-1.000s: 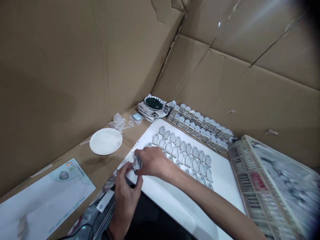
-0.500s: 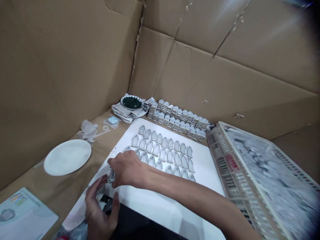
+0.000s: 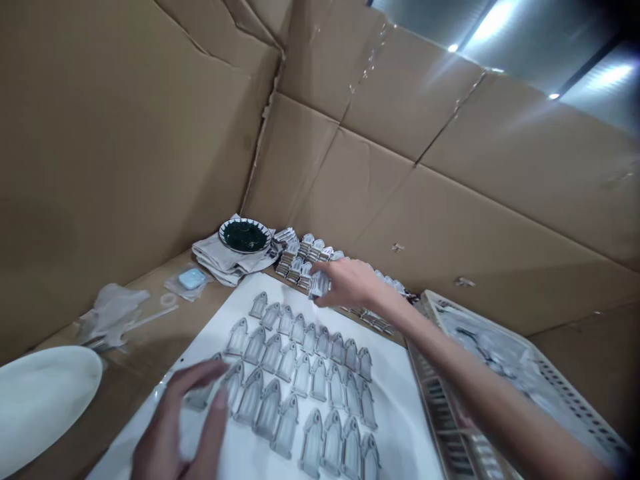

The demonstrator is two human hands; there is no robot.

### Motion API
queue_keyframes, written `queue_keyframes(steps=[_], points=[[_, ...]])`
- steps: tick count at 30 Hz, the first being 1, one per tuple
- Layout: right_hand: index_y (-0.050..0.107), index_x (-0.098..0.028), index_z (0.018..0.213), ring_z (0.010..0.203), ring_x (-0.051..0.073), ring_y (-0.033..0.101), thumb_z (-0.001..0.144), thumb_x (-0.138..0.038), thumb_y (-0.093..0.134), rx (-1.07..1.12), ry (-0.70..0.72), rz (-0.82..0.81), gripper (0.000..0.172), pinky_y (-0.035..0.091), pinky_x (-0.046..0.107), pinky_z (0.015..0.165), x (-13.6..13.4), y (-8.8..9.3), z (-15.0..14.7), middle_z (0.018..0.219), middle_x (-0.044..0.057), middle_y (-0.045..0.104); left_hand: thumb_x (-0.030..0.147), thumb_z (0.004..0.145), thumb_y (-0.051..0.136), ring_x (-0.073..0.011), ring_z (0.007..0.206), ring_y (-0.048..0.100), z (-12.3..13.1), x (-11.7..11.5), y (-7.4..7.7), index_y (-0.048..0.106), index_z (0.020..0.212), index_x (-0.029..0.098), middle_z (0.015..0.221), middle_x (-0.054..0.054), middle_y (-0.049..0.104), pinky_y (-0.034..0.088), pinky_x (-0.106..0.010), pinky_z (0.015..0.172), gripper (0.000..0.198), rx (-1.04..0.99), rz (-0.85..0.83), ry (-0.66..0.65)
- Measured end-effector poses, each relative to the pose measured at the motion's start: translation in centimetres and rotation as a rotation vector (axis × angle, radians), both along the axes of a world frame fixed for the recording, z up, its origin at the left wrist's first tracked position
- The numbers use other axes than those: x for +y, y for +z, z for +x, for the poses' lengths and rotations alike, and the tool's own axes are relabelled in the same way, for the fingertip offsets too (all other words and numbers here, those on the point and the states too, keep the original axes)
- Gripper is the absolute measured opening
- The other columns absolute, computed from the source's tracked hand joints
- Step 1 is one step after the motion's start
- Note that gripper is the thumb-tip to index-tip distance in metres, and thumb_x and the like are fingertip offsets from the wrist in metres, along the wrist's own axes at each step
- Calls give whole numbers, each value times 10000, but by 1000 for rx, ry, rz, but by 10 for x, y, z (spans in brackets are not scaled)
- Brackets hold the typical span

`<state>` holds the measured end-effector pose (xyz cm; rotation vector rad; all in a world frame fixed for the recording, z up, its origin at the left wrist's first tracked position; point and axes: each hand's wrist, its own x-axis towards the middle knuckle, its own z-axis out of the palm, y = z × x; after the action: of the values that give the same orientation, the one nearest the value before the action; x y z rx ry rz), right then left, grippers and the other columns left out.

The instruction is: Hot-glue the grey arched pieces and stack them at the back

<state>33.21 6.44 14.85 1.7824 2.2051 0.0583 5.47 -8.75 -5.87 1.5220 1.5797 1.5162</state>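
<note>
Arch-shaped piece point(image 3: 319, 285): small, seems light and stiff, maybe slippery; better take it by the edges; it is in the right hand, above the far edge of the sheet.
Left hand point(image 3: 175, 427): grip half open, over the near sheet corner, no held thing visible.
White sheet point(image 3: 395, 427): carries rows of same pieces point(image 3: 270, 407).
Right hand point(image 3: 353, 283): grip narrow, holding the piece.
Far side: stacked pieces point(image 3: 300, 260), patterned bowl point(image 3: 245, 235).

Two hands are seen: one left hand point(image 3: 175, 427) and one right hand point(image 3: 353, 283). Twenty-seven arched pieces point(image 3: 270, 400) are counted on one white board point(image 3: 395, 407), in three rows of nine. One further arched piece point(image 3: 319, 285) is held. One bowl point(image 3: 245, 235), one plate point(image 3: 40, 407), one crate point(image 3: 480, 333) and one blue case point(image 3: 192, 279) are counted; the stacked pieces point(image 3: 295, 263) cannot be counted.
</note>
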Motion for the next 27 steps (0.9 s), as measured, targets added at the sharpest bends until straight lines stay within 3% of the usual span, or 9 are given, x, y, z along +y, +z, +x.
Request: queue_keyframes(steps=[3,5,9,12,19,27], points=[[702,-274,1516,1177,353,759,885,-504,863,11,-21,-13,691,563,430,913,48,-12,17,1207,121,821,584,1050,614,-291,1195,775,46,63,56,719,1285,290,1307,-81,794,670,-449,987,391,-150,-26,-242],[672,-251,1532,1210,337,748,951,-525,833,21,-22,-26,662,589,481,992,72,-21,20,1298,122,793,567,1050,567,-290,1252,742,74,119,72,687,1244,245,1296,-109,786,616,-464,1085,394,-276,-110,-299],[663,-218,1501,1267,323,720,1051,-502,769,24,-19,-31,542,601,568,1076,100,-38,17,1445,129,717,486,1046,554,-350,1233,717,108,220,64,689,1137,196,1227,-163,789,553,-560,1127,333,-261,-174,-269],[663,-220,1499,1277,326,717,1063,-477,764,12,-26,-23,515,607,573,1079,111,-52,15,1465,130,704,493,1087,534,-347,1240,702,124,266,54,720,1138,190,1224,-155,784,529,-549,1153,360,-240,-179,-278],[677,-212,1470,1250,314,724,1074,-457,754,-19,-86,-35,472,620,563,1061,127,-73,13,1449,128,708,515,1102,653,-264,1217,706,153,319,41,736,1179,152,1242,-109,749,552,-529,1149,380,-173,-286,-309],[704,-205,1418,1218,302,737,1066,-458,766,-14,-114,-73,437,630,539,1038,137,-73,7,1408,120,729,444,1093,698,-303,1360,660,164,328,25,690,1401,179,1476,-139,671,549,-574,1195,406,-100,-327,-311]])
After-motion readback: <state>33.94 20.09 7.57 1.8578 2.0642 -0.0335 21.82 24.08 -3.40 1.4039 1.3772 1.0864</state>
